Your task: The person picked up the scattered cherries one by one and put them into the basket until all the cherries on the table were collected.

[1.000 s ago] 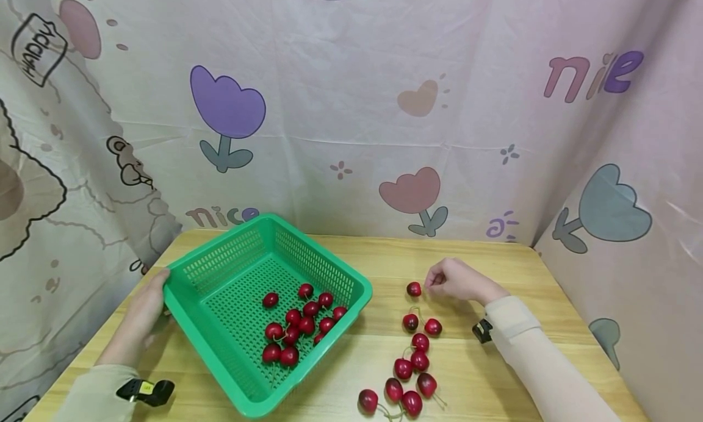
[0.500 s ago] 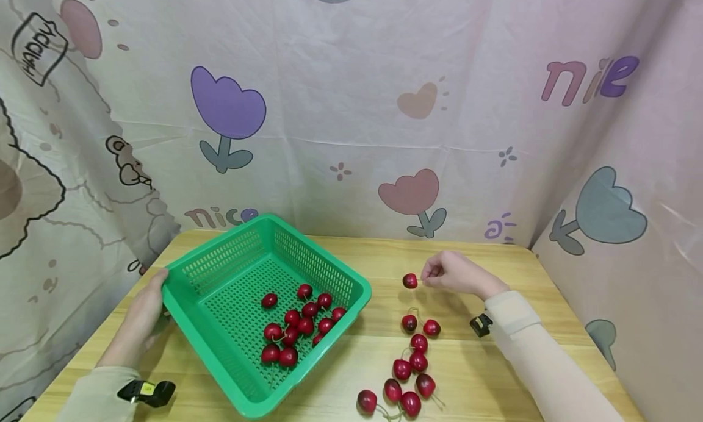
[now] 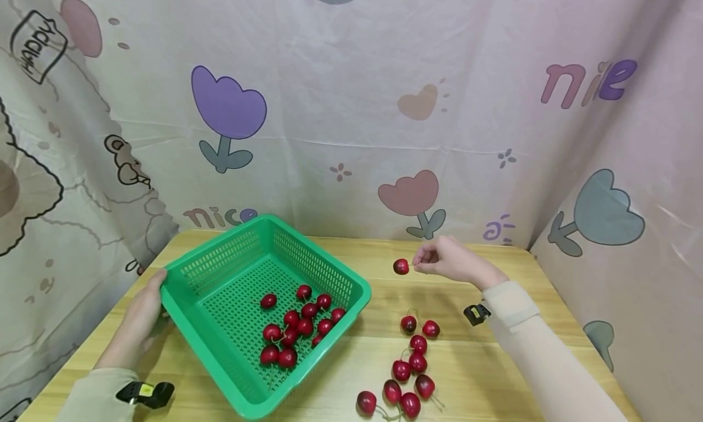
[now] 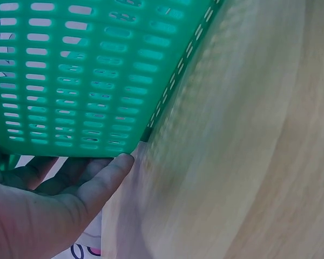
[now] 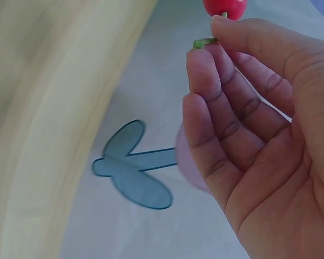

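My right hand (image 3: pixel 458 264) pinches a red cherry (image 3: pixel 401 266) by its stem, above the tabletop. In the right wrist view the green stem (image 5: pixel 208 41) sits between thumb and fingertips, and the fruit hangs beyond them, partly cut off by the frame. On the left, my left hand (image 3: pixel 140 315) grips the corner of a green perforated plastic basket (image 3: pixel 219 263). Its thumb (image 4: pixel 105 183) lies along the basket's edge in the left wrist view. Several cherries (image 3: pixel 304 327) lie in the basket, mostly toward its right side.
More cherries (image 3: pixel 418 363), some with stems, lie in a loose line on the wooden table (image 3: pixel 472 373), right of the basket. A printed curtain (image 3: pixel 329 105) hangs behind the table and along both sides.
My right hand has picked the farthest cherry up off the table by its stem and moved it up and slightly left. The left hand and basket have stayed nearly still.
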Action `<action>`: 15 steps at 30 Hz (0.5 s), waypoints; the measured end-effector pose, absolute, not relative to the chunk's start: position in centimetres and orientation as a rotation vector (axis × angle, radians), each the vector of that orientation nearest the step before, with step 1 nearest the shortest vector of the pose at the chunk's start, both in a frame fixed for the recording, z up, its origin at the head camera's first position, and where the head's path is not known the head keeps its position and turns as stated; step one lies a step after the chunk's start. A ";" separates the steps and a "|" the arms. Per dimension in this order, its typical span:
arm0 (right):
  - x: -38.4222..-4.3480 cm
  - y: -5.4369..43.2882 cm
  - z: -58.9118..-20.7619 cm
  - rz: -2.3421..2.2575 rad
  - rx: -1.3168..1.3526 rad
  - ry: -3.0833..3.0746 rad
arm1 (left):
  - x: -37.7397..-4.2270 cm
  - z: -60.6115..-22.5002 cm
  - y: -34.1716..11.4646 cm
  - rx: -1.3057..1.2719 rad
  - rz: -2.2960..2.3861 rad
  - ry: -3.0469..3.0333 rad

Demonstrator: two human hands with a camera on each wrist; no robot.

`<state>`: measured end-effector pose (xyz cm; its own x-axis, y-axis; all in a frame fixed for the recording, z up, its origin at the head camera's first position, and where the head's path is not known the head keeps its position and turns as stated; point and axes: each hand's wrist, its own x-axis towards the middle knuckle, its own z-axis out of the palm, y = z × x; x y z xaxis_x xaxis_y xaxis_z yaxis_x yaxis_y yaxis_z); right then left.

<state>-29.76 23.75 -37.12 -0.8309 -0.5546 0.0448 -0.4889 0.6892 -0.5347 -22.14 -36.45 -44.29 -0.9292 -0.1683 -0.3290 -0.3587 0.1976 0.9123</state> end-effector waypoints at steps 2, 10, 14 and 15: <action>-29.7 23.3 -36.6 -0.812 -0.888 2.794 | -22.1 -44.3 -36.5 -0.500 1.833 2.303; -29.4 21.1 -34.6 -0.798 -0.974 2.819 | -22.0 -44.3 -36.4 -0.510 1.830 2.314; -29.1 19.9 -33.7 -0.776 -1.002 2.811 | -22.0 -44.4 -36.4 -0.480 1.856 2.303; -29.0 19.6 -33.5 -0.776 -1.007 2.807 | -22.0 -44.5 -36.4 -0.464 1.866 2.302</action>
